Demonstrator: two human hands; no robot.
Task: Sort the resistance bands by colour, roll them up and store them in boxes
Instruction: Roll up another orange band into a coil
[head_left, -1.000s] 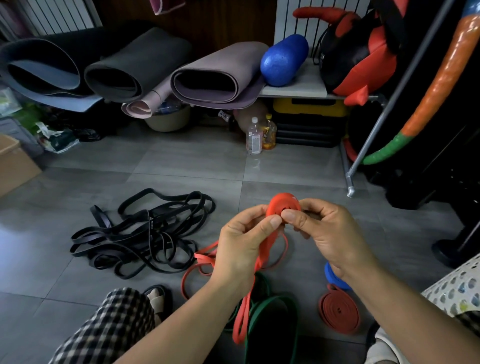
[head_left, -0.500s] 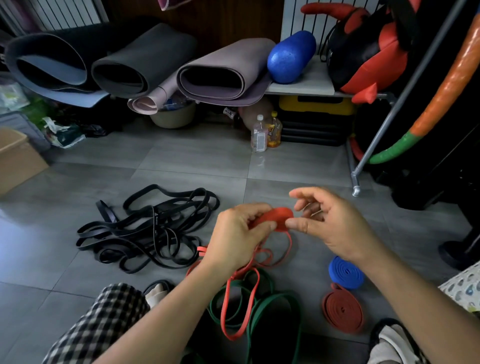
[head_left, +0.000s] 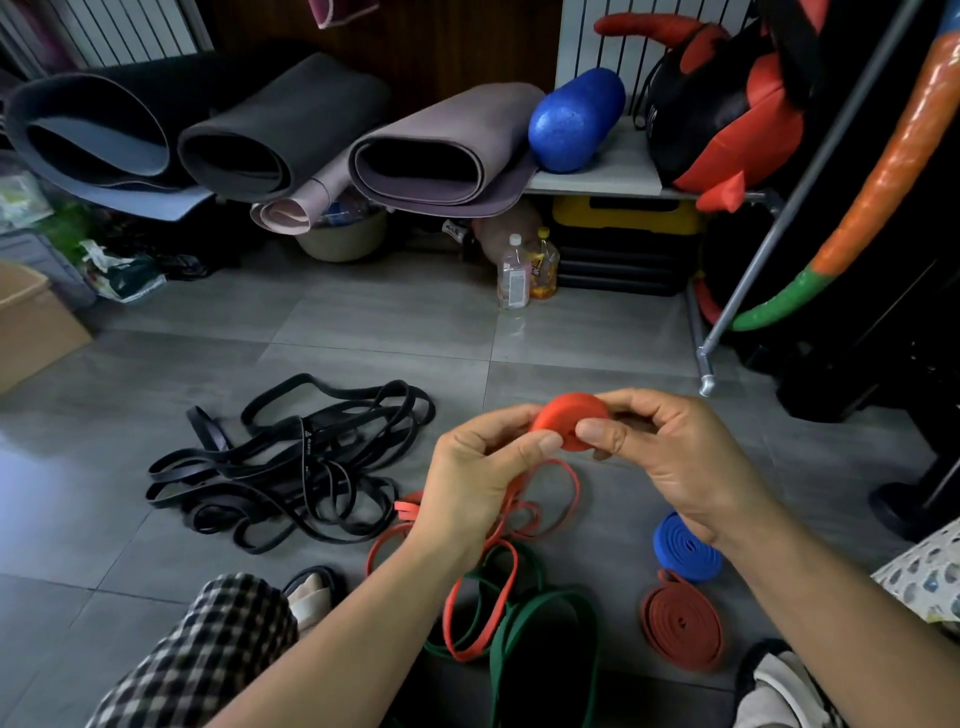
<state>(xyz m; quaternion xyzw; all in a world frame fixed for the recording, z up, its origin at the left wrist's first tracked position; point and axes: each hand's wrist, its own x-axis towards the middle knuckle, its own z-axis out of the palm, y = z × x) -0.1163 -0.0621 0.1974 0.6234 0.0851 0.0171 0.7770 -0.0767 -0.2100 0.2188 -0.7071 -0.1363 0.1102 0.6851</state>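
Both hands hold a partly rolled orange band (head_left: 566, 422) above the floor. My left hand (head_left: 478, 473) pinches the roll's left side with thumb and fingers, and my right hand (head_left: 675, 457) pinches its right side. The band's loose tail (head_left: 524, 514) hangs down and loops onto the floor. A tangle of black bands (head_left: 296, 462) lies to the left. Green bands (head_left: 540, 623) lie under my forearms. A rolled blue band (head_left: 685, 548) and a rolled dark red band (head_left: 683, 626) rest on the floor at the right.
A cardboard box (head_left: 31, 327) stands at the far left edge. Rolled yoga mats (head_left: 431, 156), a blue foam roller (head_left: 574, 119) and two bottles (head_left: 527, 270) line the back. A metal rack leg (head_left: 706, 364) stands at the right. My checked trouser leg (head_left: 208, 654) is at bottom left.
The roll turned from upright to tilted flat and grew slightly; my right hand let go briefly, then pinched the roll again. The view shifted a little.
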